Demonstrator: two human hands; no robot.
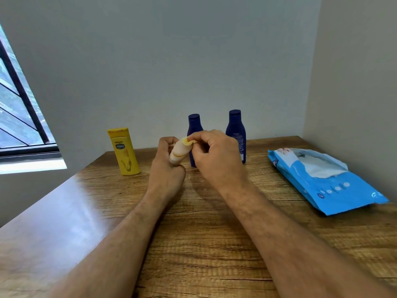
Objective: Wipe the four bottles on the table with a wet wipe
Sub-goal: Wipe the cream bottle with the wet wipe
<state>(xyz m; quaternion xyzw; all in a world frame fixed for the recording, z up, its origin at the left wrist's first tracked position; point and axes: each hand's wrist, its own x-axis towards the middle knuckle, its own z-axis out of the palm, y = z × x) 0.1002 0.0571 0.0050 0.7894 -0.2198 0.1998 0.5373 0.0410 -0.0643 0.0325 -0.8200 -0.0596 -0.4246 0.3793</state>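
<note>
— Bare forearms reach out over the wooden desk (214, 244); what are the hands doing?

— Left hand (166, 166) curls round a small pale bottle (179, 152) held tilted above the desk. Right hand (217, 155) pinches what looks like a thin wipe (187, 143) against the bottle's yellow top; I can't tell how much of it is wrapped round.

— And the other bottles?

— A yellow bottle (124, 152) stands upright to the left. Two dark blue bottles stand near the wall: one (194, 125) is partly hidden behind the hands, the taller one (235, 130) is just to its right.

— The wipes?

— A blue wipe pack (326, 186) lies flat on the desk's right side, flap open, a white sheet showing.
</note>
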